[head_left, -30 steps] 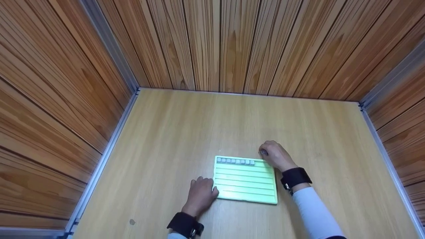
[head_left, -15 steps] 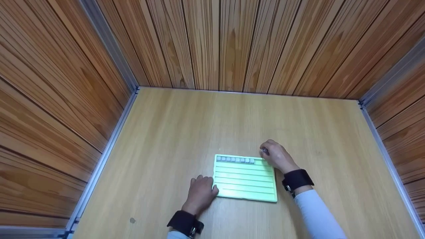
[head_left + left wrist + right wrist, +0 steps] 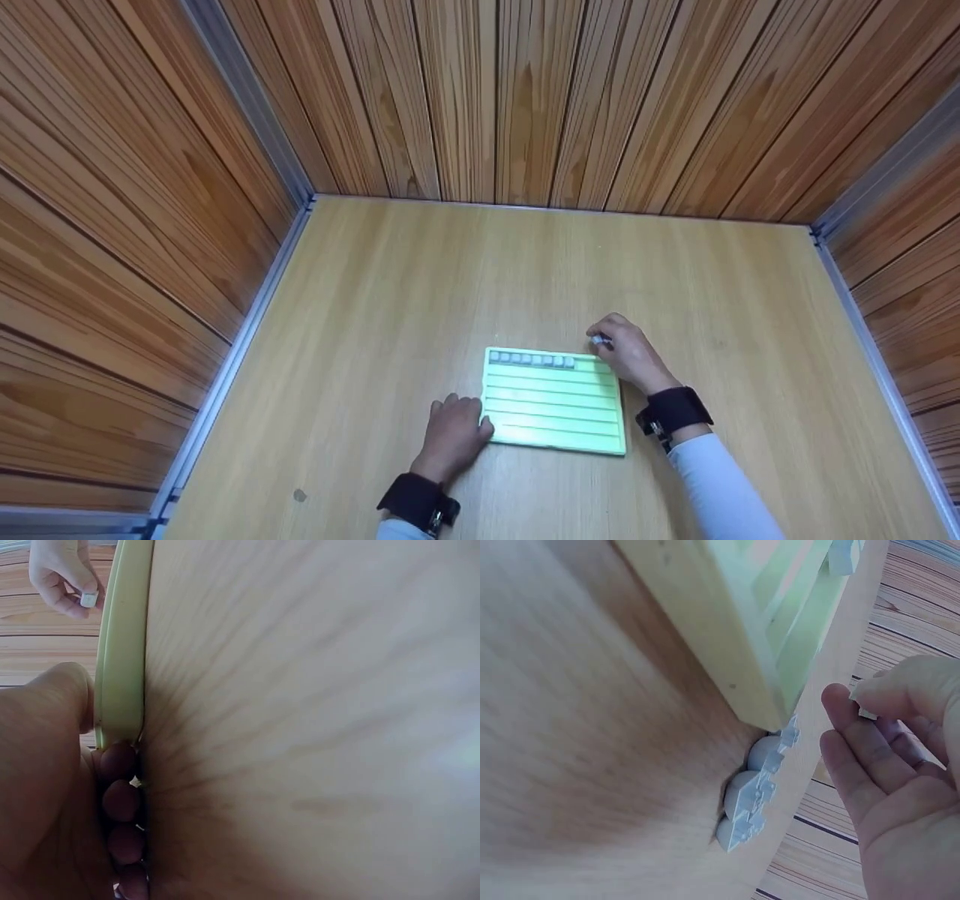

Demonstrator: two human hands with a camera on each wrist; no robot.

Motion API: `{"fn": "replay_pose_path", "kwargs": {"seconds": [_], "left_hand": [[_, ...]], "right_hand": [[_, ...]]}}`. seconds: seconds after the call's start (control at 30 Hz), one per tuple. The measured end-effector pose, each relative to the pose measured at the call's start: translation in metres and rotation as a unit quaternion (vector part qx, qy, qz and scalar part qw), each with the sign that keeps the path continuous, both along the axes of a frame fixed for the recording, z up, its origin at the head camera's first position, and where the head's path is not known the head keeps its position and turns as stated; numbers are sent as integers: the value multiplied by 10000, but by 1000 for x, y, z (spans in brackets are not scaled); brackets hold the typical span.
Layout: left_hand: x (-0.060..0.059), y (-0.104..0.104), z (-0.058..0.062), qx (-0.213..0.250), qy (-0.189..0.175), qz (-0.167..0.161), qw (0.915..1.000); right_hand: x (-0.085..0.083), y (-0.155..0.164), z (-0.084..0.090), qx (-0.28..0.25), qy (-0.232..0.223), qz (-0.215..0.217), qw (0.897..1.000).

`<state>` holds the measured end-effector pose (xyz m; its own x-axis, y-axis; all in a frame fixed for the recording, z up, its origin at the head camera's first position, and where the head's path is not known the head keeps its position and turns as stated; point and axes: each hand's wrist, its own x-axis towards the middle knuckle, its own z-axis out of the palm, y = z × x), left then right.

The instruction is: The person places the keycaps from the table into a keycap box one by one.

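A pale green tray [image 3: 553, 411] with long slots lies flat on the wooden table. Several small grey tiles [image 3: 532, 361] fill the left part of its far slot. My left hand [image 3: 453, 436] holds the tray's near left corner, thumb on the rim [image 3: 122, 652] and fingers [image 3: 120, 799] curled against the edge. My right hand [image 3: 628, 354] hovers at the tray's far right corner and pinches a small pale tile [image 3: 598, 340] between thumb and fingertips [image 3: 866, 711]. Loose grey tiles [image 3: 754, 799] lie in a small heap on the table beside that corner.
The table [image 3: 525, 270] is boxed in by wood-panelled walls [image 3: 480, 97] at the back and both sides, with metal rails [image 3: 247, 330] along the edges. A small dark spot [image 3: 299, 495] marks the table near the left front.
My right hand has shifted slightly at the tray's far right corner, and the tile between its fingertips shows more plainly. The left hand and the tray have stayed put.
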<state>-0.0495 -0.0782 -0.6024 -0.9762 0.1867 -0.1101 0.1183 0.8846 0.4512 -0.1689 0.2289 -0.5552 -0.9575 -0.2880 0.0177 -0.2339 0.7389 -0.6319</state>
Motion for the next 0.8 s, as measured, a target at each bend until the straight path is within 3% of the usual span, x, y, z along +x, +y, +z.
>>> {"fn": "replay_pose_path", "kwargs": {"seconds": [0.27, 0.5, 0.8], "left_hand": [[-1, 1, 0, -35, -103, 31, 9999], [1, 0, 0, -221, 306, -122, 9992], [0, 0, -1, -125, 144, -63, 9998]], "right_hand": [[4, -1, -3, -96, 211, -10, 9997], [6, -4, -7, -190, 472, 76, 9987], [8, -7, -5, -251, 230, 141, 9993]]}}
